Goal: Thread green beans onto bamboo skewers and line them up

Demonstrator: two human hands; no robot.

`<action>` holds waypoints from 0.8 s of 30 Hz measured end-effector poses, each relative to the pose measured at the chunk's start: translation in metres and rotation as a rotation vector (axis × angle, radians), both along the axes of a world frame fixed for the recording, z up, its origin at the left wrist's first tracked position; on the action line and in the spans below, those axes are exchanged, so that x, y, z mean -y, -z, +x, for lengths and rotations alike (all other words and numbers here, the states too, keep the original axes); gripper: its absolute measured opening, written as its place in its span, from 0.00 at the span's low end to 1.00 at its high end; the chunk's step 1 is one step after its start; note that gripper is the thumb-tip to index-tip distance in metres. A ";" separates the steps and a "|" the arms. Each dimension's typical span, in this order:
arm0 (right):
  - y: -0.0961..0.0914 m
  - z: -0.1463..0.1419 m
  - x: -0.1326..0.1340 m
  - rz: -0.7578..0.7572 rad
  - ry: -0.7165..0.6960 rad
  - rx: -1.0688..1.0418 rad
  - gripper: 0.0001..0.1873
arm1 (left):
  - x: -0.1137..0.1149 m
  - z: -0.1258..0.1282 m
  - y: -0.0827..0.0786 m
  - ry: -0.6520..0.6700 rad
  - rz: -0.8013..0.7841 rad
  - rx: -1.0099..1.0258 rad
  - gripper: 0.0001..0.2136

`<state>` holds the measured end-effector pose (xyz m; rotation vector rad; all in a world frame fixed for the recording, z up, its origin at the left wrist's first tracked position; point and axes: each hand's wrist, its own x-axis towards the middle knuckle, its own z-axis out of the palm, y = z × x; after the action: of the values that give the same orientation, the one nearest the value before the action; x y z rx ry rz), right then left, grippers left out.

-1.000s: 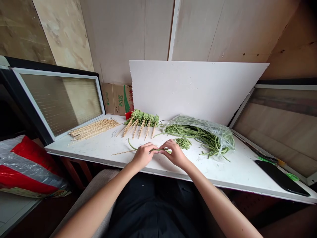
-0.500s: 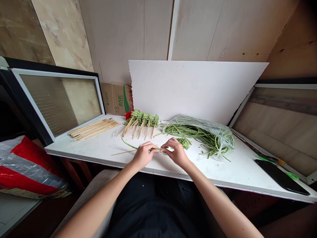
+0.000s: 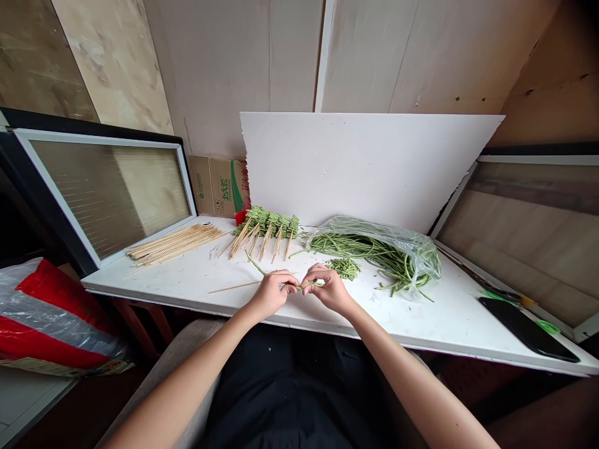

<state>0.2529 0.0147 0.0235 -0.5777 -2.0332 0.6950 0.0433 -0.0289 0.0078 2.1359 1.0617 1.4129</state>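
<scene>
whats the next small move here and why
Probably snap a short piece off the green bean: the left hand and right hand pinch it close together, one end juts past the left hand, and a pile of short pieces lies beyond the right hand.

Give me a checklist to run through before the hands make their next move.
1. Left hand gripping the green bean: ok, one end sticks out beyond it.
2. Right hand gripping too: ok, thumb and fingers pinch close to the left's.
3. Bean unbroken between the hands: cannot tell, fingers cover it.
4. Single skewer bare along its visible part: ok.
5. Long beans all inside the plastic bag: not ok, some spill out.
6. Phone apart from the beans: ok.
</scene>
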 end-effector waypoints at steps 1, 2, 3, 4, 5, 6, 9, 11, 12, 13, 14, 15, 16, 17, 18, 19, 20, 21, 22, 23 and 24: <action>0.000 0.000 -0.001 -0.029 -0.015 -0.004 0.17 | 0.000 0.001 -0.001 0.011 -0.005 0.002 0.11; 0.000 0.001 -0.002 -0.052 -0.026 -0.007 0.17 | 0.001 0.001 -0.001 0.018 -0.012 0.001 0.10; 0.001 0.001 -0.003 -0.071 -0.036 -0.009 0.17 | 0.002 0.002 -0.002 0.022 -0.018 0.002 0.10; 0.001 0.001 -0.004 -0.086 -0.047 -0.010 0.18 | 0.002 0.003 -0.002 0.023 -0.023 0.003 0.10; 0.002 0.002 -0.006 -0.099 -0.061 -0.011 0.18 | 0.002 0.003 -0.002 0.024 -0.027 0.003 0.09; 0.002 0.003 -0.008 -0.112 -0.078 -0.013 0.18 | 0.002 0.003 -0.002 0.026 -0.029 0.001 0.10; 0.003 0.014 -0.018 -0.180 -0.119 -0.050 0.20 | -0.001 -0.004 -0.002 0.037 -0.031 -0.021 0.11; 0.001 0.026 -0.028 -0.235 -0.064 -0.113 0.21 | -0.005 -0.013 -0.003 0.019 -0.045 -0.037 0.12; 0.000 0.033 -0.033 -0.248 0.000 -0.143 0.22 | -0.007 -0.019 -0.003 0.002 -0.059 -0.045 0.12; -0.001 0.040 -0.038 -0.242 0.082 -0.154 0.22 | -0.008 -0.024 -0.004 -0.016 -0.072 -0.056 0.12; -0.001 0.046 -0.043 -0.216 0.157 -0.134 0.22 | -0.010 -0.029 -0.005 -0.035 -0.082 -0.066 0.11; -0.001 0.050 -0.047 -0.178 0.218 -0.090 0.22 | -0.011 -0.032 -0.006 -0.052 -0.086 -0.075 0.10; 0.001 0.053 -0.050 -0.129 0.261 -0.027 0.22 | -0.012 -0.035 -0.006 -0.068 -0.085 -0.080 0.08; 0.003 0.054 -0.051 -0.074 0.284 0.045 0.21 | -0.013 -0.036 -0.005 -0.081 -0.079 -0.083 0.07; 0.007 0.053 -0.052 -0.021 0.293 0.119 0.19 | -0.013 -0.036 -0.005 -0.093 -0.070 -0.089 0.07; 0.011 0.051 -0.053 0.024 0.294 0.189 0.18 | -0.013 -0.035 -0.004 -0.100 -0.059 -0.099 0.06; 0.015 0.048 -0.053 0.055 0.294 0.249 0.16 | -0.013 -0.034 -0.002 -0.102 -0.048 -0.111 0.06; 0.019 0.045 -0.052 0.073 0.298 0.298 0.15 | -0.013 -0.032 -0.001 -0.101 -0.037 -0.124 0.06; 0.023 0.042 -0.052 0.079 0.309 0.335 0.14 | -0.013 -0.031 0.000 -0.098 -0.027 -0.136 0.06; 0.027 0.040 -0.051 0.080 0.325 0.361 0.13 | -0.014 -0.030 0.001 -0.093 -0.020 -0.146 0.06; 0.030 0.039 -0.050 0.084 0.347 0.380 0.12 | -0.014 -0.030 0.002 -0.090 -0.013 -0.151 0.06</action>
<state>0.2918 0.0650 -0.0069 -1.0448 -2.2132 0.3062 0.0138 -0.0151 0.0056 2.2401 1.2327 1.2957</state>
